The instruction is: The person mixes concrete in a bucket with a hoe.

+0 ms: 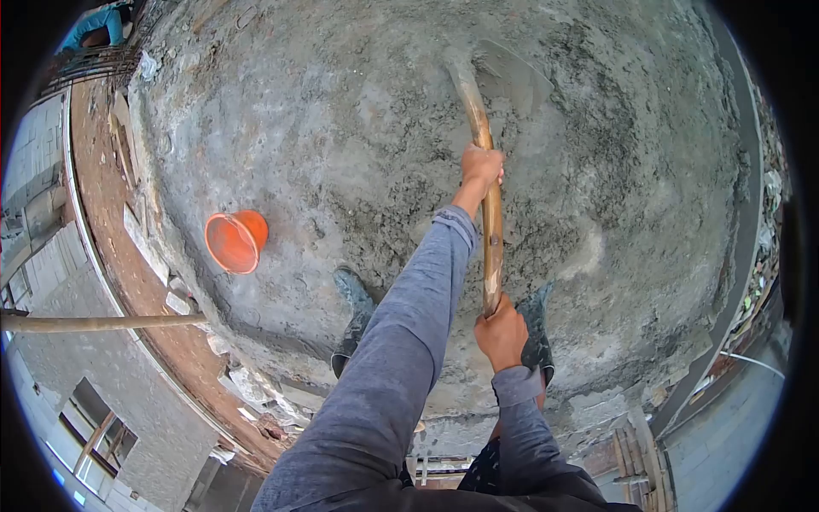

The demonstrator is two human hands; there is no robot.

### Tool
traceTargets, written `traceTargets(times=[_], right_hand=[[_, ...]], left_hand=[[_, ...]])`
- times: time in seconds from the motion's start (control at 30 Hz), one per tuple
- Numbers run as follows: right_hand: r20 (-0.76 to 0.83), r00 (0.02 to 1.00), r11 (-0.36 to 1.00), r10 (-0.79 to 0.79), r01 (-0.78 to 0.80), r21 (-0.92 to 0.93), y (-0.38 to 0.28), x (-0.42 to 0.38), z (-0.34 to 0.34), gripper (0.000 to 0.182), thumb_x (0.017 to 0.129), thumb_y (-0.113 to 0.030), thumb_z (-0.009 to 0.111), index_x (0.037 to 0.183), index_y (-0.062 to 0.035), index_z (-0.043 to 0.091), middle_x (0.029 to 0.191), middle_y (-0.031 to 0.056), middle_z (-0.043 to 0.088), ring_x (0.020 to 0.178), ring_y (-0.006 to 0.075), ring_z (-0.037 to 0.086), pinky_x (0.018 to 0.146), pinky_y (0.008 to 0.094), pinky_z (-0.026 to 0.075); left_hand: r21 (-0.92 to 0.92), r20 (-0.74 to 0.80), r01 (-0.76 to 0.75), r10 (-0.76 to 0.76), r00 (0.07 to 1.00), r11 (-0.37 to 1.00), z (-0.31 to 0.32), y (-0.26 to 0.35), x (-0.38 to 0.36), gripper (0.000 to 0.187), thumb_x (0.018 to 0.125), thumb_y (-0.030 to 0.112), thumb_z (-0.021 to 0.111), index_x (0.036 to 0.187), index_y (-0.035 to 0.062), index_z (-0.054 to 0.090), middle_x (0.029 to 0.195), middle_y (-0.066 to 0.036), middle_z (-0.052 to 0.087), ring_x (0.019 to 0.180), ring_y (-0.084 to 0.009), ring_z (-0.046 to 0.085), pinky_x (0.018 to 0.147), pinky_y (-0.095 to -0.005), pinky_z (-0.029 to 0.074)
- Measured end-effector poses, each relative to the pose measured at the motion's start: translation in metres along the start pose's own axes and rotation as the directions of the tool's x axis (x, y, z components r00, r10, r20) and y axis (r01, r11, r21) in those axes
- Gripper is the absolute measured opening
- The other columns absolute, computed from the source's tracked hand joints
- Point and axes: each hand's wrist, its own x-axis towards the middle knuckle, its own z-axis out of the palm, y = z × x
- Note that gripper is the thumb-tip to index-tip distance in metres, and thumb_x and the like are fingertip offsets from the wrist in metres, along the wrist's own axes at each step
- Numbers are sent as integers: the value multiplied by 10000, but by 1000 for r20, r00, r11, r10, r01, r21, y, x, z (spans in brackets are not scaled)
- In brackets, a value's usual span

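Note:
A hoe with a long, slightly bent wooden handle (492, 218) reaches away from me over wet grey concrete (384, 145). Its cement-coated head (512, 77) rests in the mix at the far end, so the blade's outline is hard to make out. My left hand (483, 165) is closed around the handle about midway. Nearer my body, my right hand (503, 333) grips the handle's butt end. Two cement-smeared boots, the left boot (355, 299) and the right boot (536, 324), stand in the concrete on either side of my arms.
An orange bucket (236, 241) leans on the slab to the left. A wooden pole (102, 323) reaches the slab's left edge, beside rubble and a dirt strip (153, 290). A person in a blue sleeve (92, 27) is at the far left corner. A low wall edge (751, 171) bounds the right.

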Motion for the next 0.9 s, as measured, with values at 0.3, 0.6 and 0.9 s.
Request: traceTargets(times=[0.3, 0.6, 0.9], right_hand=[[291, 937, 981, 195, -189, -47, 48, -286, 69, 285, 752, -169, 703, 999, -80, 595, 758, 254, 686, 772, 493, 683, 723, 595, 533], [183, 939, 950, -292, 261, 173, -44, -122, 97, 277, 767, -172, 738, 985, -66, 605, 735, 238, 688, 723, 453, 692, 668, 542, 547], [309, 851, 897, -424, 348, 272, -149, 19, 18, 338, 821, -172, 710, 1085, -2, 583, 894, 277, 721, 874, 477, 703, 799, 561, 549]], left_hand=[[125, -115, 403, -390, 914, 907, -141, -124, -270, 328, 835, 147, 682, 1103, 25, 537, 763, -111, 642, 585, -224, 650, 549, -381, 531], [71, -435, 7, 25, 900, 997, -250, -1, -141, 347, 846, 114, 697, 1100, 42, 471, 727, -77, 608, 547, -165, 616, 491, -343, 496], [231, -419, 126, -18, 908, 965, -280, 69, 24, 261, 956, 185, 656, 936, -62, 575, 731, -129, 630, 525, -195, 615, 451, -347, 525]])
